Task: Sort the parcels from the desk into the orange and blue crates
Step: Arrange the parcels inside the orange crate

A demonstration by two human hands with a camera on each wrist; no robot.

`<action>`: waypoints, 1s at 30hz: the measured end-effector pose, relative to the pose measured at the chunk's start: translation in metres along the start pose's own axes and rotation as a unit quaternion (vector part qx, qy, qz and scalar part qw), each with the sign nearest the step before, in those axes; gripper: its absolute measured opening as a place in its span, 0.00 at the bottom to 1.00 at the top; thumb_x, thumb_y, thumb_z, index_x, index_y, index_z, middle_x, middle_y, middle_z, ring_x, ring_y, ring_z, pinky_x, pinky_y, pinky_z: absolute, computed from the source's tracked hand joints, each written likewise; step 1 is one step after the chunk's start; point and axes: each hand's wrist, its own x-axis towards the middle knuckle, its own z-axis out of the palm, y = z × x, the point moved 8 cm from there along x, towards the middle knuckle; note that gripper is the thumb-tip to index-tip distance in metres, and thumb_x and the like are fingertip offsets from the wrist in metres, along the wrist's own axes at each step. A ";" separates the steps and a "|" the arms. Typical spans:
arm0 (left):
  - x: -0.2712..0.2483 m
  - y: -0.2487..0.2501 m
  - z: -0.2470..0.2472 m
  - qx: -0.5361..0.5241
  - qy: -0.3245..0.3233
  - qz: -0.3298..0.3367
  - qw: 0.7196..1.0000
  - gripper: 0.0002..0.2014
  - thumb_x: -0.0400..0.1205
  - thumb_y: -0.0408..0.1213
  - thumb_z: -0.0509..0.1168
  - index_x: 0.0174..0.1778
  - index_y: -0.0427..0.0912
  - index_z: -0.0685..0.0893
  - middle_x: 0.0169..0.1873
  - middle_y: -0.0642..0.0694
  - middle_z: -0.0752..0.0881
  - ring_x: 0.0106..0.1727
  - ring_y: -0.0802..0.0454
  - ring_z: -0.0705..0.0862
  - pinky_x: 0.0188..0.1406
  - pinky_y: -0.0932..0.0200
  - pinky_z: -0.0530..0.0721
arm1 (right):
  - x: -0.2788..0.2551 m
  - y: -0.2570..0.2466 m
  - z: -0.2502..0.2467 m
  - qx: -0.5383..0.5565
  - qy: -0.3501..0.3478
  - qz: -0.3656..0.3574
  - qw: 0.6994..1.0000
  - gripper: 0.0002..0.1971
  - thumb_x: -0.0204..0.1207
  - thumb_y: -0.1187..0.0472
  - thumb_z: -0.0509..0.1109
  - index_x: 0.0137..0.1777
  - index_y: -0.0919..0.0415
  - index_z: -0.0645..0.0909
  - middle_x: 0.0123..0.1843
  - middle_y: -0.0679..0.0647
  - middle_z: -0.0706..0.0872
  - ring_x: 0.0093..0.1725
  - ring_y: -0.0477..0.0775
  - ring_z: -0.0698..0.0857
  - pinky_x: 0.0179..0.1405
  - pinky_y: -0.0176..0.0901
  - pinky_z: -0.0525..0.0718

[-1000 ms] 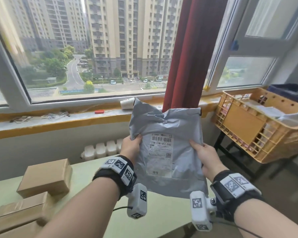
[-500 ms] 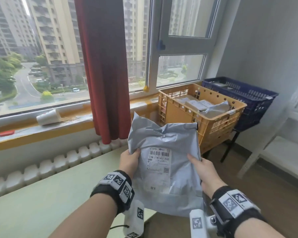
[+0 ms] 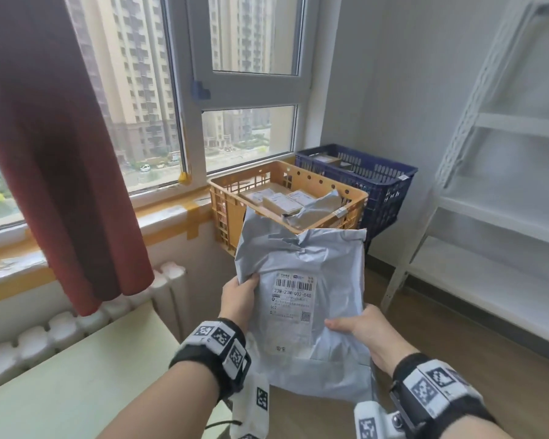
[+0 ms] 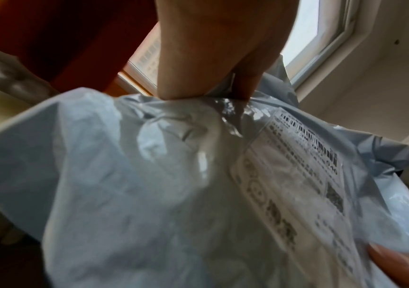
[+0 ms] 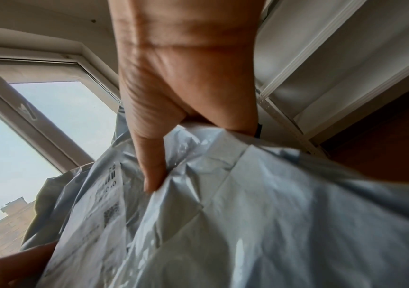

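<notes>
Two hands | left hand (image 3: 239, 298), right hand (image 3: 366, 335) | both grip grey parcel (image 3: 301, 299)

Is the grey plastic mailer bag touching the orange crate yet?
Cannot tell. In the head view the grey plastic mailer bag overlaps the orange crate's near rim, hiding any gap; neither wrist view shows the crate.

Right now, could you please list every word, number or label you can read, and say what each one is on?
"23M-23M-002-040": on the white shipping label of the grey parcel, under its barcode.
"002": same label, lower left, faint.
Remaining small print and QR code on that label: too small to read.
Labels on parcels in the orange crate and the tag on the blue crate: too small.
</notes>
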 end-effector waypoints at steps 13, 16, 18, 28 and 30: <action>0.133 0.087 0.130 -0.087 -0.016 0.026 0.996 0.10 0.80 0.37 0.64 0.49 0.35 0.86 0.45 0.35 0.89 0.48 0.38 0.87 0.54 0.46 0.83 | 0.151 -0.128 -0.086 -0.047 0.097 -0.094 0.990 0.17 0.60 0.73 0.86 0.49 0.67 0.88 0.45 0.62 0.93 0.46 0.64 0.92 0.59 0.64 0.87; 0.179 0.115 0.152 -0.090 -0.008 0.040 0.995 0.15 0.69 0.45 0.65 0.42 0.38 0.87 0.47 0.32 0.89 0.55 0.33 0.87 0.63 0.35 0.81 | 0.193 -0.175 -0.097 -0.078 0.098 -0.114 0.986 0.21 0.58 0.70 0.87 0.52 0.68 0.88 0.47 0.61 0.93 0.48 0.63 0.92 0.60 0.63 0.87; 0.214 0.128 0.163 -0.093 -0.002 0.054 0.994 0.16 0.62 0.48 0.65 0.37 0.40 0.87 0.44 0.32 0.89 0.52 0.33 0.87 0.63 0.33 0.80 | 0.215 -0.205 -0.103 -0.089 0.096 -0.129 0.983 0.20 0.60 0.69 0.87 0.53 0.68 0.88 0.48 0.61 0.93 0.48 0.62 0.92 0.61 0.62 0.87; 0.268 0.201 0.181 -0.101 0.035 0.109 0.988 0.05 0.77 0.29 0.59 0.42 0.35 0.80 0.42 0.41 0.83 0.46 0.43 0.81 0.47 0.49 0.80 | 0.256 -0.348 -0.098 -0.200 0.103 -0.302 0.926 0.15 0.65 0.70 0.84 0.38 0.53 0.82 0.42 0.53 0.89 0.42 0.54 0.87 0.52 0.49 0.86; 0.287 0.192 0.172 -0.106 0.043 0.110 0.987 0.17 0.74 0.31 0.60 0.58 0.31 0.80 0.52 0.38 0.86 0.54 0.41 0.85 0.50 0.48 0.84 | 0.268 -0.365 -0.089 -0.265 0.094 -0.336 0.899 0.12 0.64 0.69 0.84 0.36 0.54 0.84 0.43 0.56 0.90 0.43 0.54 0.87 0.47 0.47 0.85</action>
